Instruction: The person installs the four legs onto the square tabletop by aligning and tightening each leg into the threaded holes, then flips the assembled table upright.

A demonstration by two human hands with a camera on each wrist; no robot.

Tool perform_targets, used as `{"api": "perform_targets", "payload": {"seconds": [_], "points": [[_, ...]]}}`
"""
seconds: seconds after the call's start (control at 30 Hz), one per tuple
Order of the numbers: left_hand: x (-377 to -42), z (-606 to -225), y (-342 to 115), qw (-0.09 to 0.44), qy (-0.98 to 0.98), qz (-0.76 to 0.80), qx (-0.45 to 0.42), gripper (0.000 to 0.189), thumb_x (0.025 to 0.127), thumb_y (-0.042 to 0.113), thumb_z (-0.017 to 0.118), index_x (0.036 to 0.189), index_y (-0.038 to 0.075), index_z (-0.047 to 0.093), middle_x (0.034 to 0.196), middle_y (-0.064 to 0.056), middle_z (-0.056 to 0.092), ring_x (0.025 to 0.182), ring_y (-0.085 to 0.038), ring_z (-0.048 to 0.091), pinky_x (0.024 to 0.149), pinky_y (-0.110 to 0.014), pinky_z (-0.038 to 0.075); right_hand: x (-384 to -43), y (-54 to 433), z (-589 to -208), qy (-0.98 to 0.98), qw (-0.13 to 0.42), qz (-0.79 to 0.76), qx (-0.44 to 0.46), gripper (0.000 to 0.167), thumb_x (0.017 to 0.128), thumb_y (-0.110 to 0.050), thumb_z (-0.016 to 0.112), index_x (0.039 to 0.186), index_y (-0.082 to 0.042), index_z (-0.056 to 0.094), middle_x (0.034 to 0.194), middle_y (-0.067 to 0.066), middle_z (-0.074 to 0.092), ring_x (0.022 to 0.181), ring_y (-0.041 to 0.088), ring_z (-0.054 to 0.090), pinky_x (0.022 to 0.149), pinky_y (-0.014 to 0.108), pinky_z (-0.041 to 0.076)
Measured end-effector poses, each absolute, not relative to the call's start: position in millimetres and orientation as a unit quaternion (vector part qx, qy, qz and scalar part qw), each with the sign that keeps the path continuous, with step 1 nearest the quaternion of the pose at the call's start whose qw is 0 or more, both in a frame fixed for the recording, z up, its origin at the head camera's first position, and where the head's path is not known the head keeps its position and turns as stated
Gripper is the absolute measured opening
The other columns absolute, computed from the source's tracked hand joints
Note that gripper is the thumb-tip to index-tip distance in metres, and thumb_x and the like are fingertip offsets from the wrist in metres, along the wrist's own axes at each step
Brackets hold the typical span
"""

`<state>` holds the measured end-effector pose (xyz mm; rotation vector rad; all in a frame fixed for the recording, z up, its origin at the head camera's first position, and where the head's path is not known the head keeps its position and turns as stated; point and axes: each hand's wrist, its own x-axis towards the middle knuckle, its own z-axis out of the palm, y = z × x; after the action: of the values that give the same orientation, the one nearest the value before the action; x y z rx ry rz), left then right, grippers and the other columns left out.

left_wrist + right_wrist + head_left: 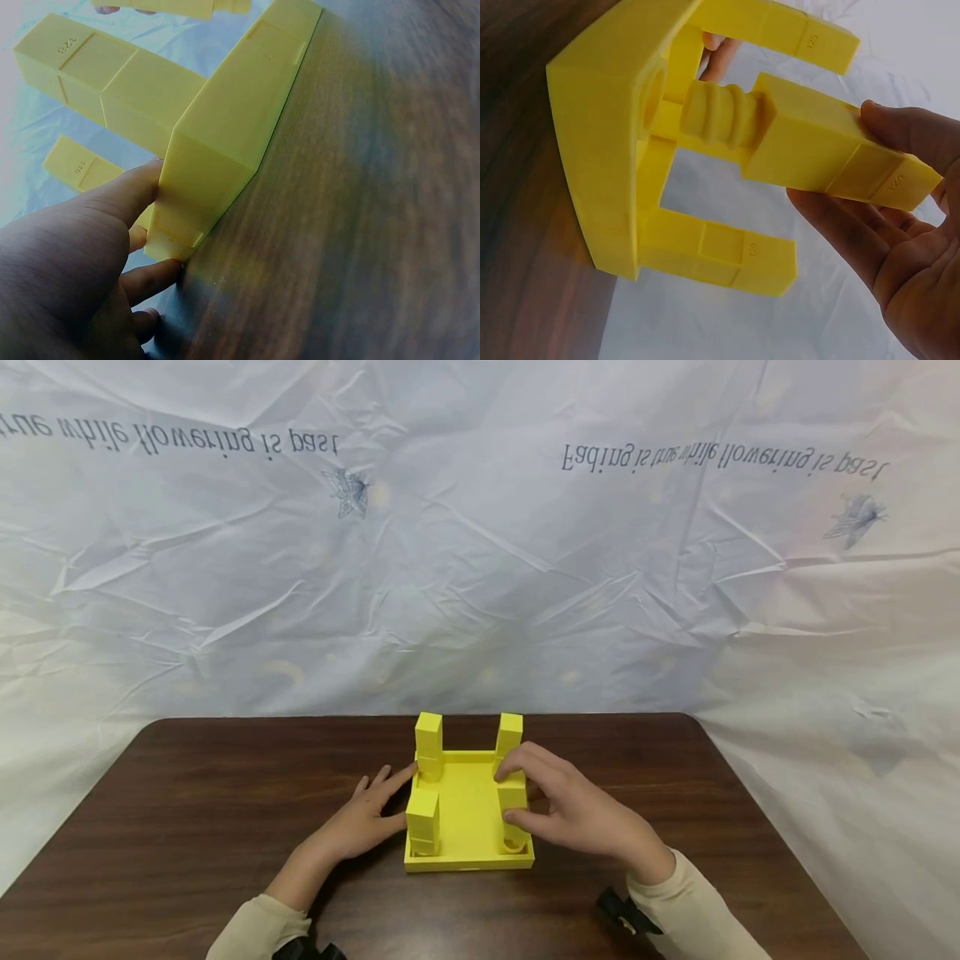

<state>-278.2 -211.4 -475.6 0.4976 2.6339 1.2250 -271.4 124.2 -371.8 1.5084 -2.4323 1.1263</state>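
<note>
A yellow plastic base (468,810), shaped like a shallow tray, lies on the table with square legs standing at its corners. My right hand (581,810) grips a yellow threaded leg (817,142) between thumb and fingers. In the right wrist view its screw end is out of the round socket (652,97), facing it with a gap. Three other legs stand in the base: near left (423,822), far left (429,743) and far right (510,731). My left hand (360,822) rests against the base's left side, fingers spread, fingertips touching the wall.
The brown wooden table (187,827) runs under everything, its far edge against a wrinkled white cloth (480,568) with printed lettering. Dark wrist devices (628,912) sit by the sleeves (690,906). Raised numbers mark the leg ends.
</note>
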Motion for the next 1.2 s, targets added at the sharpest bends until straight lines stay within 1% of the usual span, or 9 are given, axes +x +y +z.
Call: {"api": "perform_targets", "payload": {"seconds": [0.2,0.43,0.57,0.73,0.83,0.93,1.07,1.13,1.2], "points": [[-277,-476,-212,0.097,0.891,0.413,0.164,0.084,0.102,0.048,0.070,0.169,0.019,0.029,0.169,-0.020,0.031,0.161,-0.044,0.002,0.122,-0.073,-0.001,-274,121,-380,-0.792,0.021,0.361,0.492,0.040,0.094,-0.001,0.079,0.123,-0.016,0.055,0.113,-0.001,0.053,0.070,0.003,0.040,0.058,0.019,0.045],[-278,-477,-212,0.096,0.891,0.411,0.165,0.084,0.102,0.048,0.070,0.169,0.020,0.029,0.169,-0.020,0.032,0.161,-0.044,0.003,0.123,-0.072,-0.002,-276,118,-385,-0.801,0.016,0.345,0.490,0.039,0.093,-0.002,0.080,0.120,-0.016,0.055,0.114,-0.002,0.054,0.076,0.005,0.045,0.064,0.022,0.049],[-278,-478,-212,0.096,0.891,0.413,0.166,0.084,0.102,0.048,0.070,0.169,0.020,0.029,0.169,-0.020,0.033,0.161,-0.044,0.003,0.123,-0.072,-0.002,-275,120,-384,-0.810,0.010,0.335,0.482,0.038,0.092,-0.003,0.082,0.118,-0.016,0.056,0.112,-0.003,0.055,0.078,0.006,0.047,0.065,0.024,0.050],[-277,-478,-211,0.099,0.890,0.413,0.168,0.084,0.102,0.048,0.070,0.169,0.019,0.029,0.169,-0.021,0.032,0.161,-0.045,0.003,0.123,-0.073,-0.002,-273,125,-385,-0.813,-0.016,0.350,0.464,0.040,0.092,-0.005,0.083,0.117,-0.016,0.055,0.112,-0.002,0.057,0.088,0.008,0.057,0.074,0.028,0.058],[-277,-479,-210,0.097,0.890,0.412,0.167,0.084,0.102,0.047,0.070,0.169,0.019,0.029,0.168,-0.020,0.033,0.161,-0.044,0.004,0.123,-0.071,-0.003,-274,127,-386,-0.805,-0.013,0.368,0.464,0.041,0.090,-0.004,0.085,0.115,-0.016,0.056,0.112,-0.001,0.060,0.093,0.009,0.063,0.078,0.032,0.062],[-277,-479,-210,0.096,0.890,0.413,0.169,0.084,0.102,0.047,0.070,0.169,0.018,0.029,0.168,-0.020,0.034,0.161,-0.045,0.004,0.123,-0.071,-0.003,-275,129,-386,-0.793,0.007,0.378,0.477,0.036,0.090,-0.006,0.086,0.113,-0.015,0.061,0.113,0.003,0.065,0.092,0.009,0.065,0.076,0.031,0.062],[-278,-479,-210,0.097,0.889,0.412,0.175,0.083,0.102,0.047,0.069,0.169,0.019,0.029,0.169,-0.019,0.033,0.161,-0.045,0.003,0.123,-0.072,-0.002,-276,134,-383,-0.781,0.010,0.387,0.490,0.025,0.094,-0.010,0.082,0.115,-0.015,0.070,0.119,0.008,0.071,0.096,0.012,0.068,0.072,0.030,0.061],[-278,-479,-211,0.096,0.889,0.412,0.177,0.083,0.103,0.047,0.069,0.169,0.019,0.028,0.169,-0.019,0.032,0.161,-0.045,0.003,0.123,-0.073,-0.002,-278,139,-379,-0.780,0.003,0.392,0.488,0.016,0.097,-0.011,0.079,0.111,-0.017,0.074,0.124,0.007,0.072,0.103,0.014,0.070,0.074,0.032,0.061],[-279,-479,-212,0.094,0.889,0.412,0.177,0.083,0.103,0.047,0.069,0.169,0.019,0.028,0.169,-0.019,0.032,0.161,-0.045,0.003,0.123,-0.073,-0.002,-281,144,-376,-0.780,-0.006,0.396,0.485,0.012,0.100,-0.010,0.076,0.106,-0.019,0.078,0.128,0.006,0.072,0.108,0.019,0.071,0.077,0.033,0.061]]}}
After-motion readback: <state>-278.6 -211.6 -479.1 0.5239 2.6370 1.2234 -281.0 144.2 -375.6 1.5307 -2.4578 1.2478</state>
